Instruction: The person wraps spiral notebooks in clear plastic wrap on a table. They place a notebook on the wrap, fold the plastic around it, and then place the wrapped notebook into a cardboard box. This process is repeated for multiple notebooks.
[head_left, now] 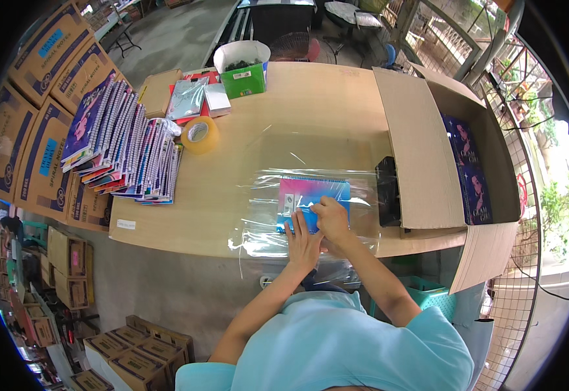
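Observation:
A pink-and-blue spiral notebook (338, 190) lies on the table with its wire binding along the far edge. Clear plastic film (265, 218) spreads under and around it in shiny creases. My left hand (304, 246) rests flat on the notebook's near part, fingers stretched out and pointing away from me. Just beside a small whitish label (289, 203) on the cover are its fingertips. Over the right half of the cover, my right hand (331, 218) is closed with its fingers curled. What it pinches, if anything, is too small to make out.
Stacked spiral notebooks (125, 146) stand at left, with cartons (37, 143) behind. Near them are a tape roll (198, 135) and a green-and-white box (244, 81). An open carton (421, 150) holding purple notebooks stands right, beside a black object (387, 192).

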Demonstrator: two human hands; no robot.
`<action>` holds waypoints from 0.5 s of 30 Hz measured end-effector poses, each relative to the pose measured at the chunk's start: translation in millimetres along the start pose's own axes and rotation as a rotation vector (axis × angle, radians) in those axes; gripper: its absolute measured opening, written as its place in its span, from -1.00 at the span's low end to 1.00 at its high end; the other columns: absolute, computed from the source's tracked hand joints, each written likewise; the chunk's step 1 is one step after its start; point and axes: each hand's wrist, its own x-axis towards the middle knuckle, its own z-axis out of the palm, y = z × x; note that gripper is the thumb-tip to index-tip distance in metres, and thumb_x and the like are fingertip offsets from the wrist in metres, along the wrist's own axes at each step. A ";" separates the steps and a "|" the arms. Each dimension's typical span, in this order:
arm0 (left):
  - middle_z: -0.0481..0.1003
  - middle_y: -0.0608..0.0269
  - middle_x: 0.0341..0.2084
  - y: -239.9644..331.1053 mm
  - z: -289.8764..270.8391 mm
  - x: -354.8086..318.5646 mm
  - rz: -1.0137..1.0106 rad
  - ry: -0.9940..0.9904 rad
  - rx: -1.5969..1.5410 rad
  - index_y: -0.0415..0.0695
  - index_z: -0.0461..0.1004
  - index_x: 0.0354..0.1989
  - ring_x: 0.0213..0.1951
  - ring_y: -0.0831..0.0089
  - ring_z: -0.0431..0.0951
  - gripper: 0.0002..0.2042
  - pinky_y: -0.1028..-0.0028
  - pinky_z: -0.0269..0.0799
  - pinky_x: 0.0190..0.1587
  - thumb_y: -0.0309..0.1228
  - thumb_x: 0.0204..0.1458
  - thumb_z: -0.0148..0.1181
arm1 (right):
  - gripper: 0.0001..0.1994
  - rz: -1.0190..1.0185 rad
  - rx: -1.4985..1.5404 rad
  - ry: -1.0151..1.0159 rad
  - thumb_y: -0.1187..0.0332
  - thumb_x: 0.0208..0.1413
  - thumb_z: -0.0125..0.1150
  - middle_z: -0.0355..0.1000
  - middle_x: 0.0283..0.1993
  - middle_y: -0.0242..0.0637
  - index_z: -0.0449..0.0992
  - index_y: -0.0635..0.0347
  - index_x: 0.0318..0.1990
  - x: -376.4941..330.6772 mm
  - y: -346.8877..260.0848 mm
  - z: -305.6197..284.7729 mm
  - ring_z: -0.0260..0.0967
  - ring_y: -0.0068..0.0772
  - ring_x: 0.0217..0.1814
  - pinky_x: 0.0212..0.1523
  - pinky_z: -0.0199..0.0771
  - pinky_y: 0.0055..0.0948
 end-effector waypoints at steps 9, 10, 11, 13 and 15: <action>-0.28 -0.46 0.35 -8.1 28.0 15.7 -0.019 0.029 0.213 -0.35 0.23 0.23 0.36 -0.43 -0.30 -0.39 -0.54 -0.28 0.13 -0.28 0.01 0.15 | -0.93 0.035 -0.023 -0.076 0.49 -0.23 0.19 0.34 -0.38 -0.25 0.49 0.19 -0.49 -5.2 -11.1 3.8 0.38 -0.17 -0.26 -0.33 0.46 -0.23; -0.28 -0.46 0.35 -9.3 31.2 16.6 -0.025 0.030 0.205 -0.34 0.19 0.25 0.36 -0.43 -0.31 -0.38 -0.55 -0.29 0.12 -0.29 0.02 0.13 | -0.94 0.029 -0.030 -0.090 0.49 -0.22 0.18 0.35 -0.38 -0.24 0.48 0.20 -0.50 -4.8 -12.2 3.0 0.39 -0.17 -0.26 -0.33 0.46 -0.23; -0.28 -0.45 0.35 -9.6 31.8 18.5 -0.029 0.033 0.198 -0.34 0.16 0.28 0.36 -0.44 -0.32 -0.37 -0.56 -0.30 0.11 -0.30 0.03 0.11 | -0.95 0.025 -0.037 -0.102 0.49 -0.21 0.18 0.35 -0.37 -0.24 0.48 0.20 -0.51 -4.0 -12.8 2.0 0.39 -0.17 -0.26 -0.33 0.46 -0.23; -0.28 -0.44 0.35 -8.5 33.3 19.3 -0.033 0.037 0.205 -0.33 0.08 0.31 0.36 -0.44 -0.34 -0.33 -0.57 -0.30 0.10 -0.27 0.05 0.10 | -0.96 0.036 -0.047 -0.132 0.49 -0.19 0.18 0.35 -0.37 -0.24 0.48 0.21 -0.51 -4.0 -14.1 0.9 0.39 -0.16 -0.26 -0.34 0.46 -0.23; -0.28 -0.43 0.36 -7.8 31.7 21.6 -0.032 0.032 0.191 -0.32 0.02 0.33 0.36 -0.44 -0.35 -0.30 -0.58 -0.31 0.09 -0.26 0.06 0.09 | -0.96 0.042 -0.052 -0.149 0.47 -0.19 0.19 0.35 -0.38 -0.24 0.48 0.21 -0.51 -3.1 -13.7 1.2 0.39 -0.16 -0.26 -0.34 0.46 -0.23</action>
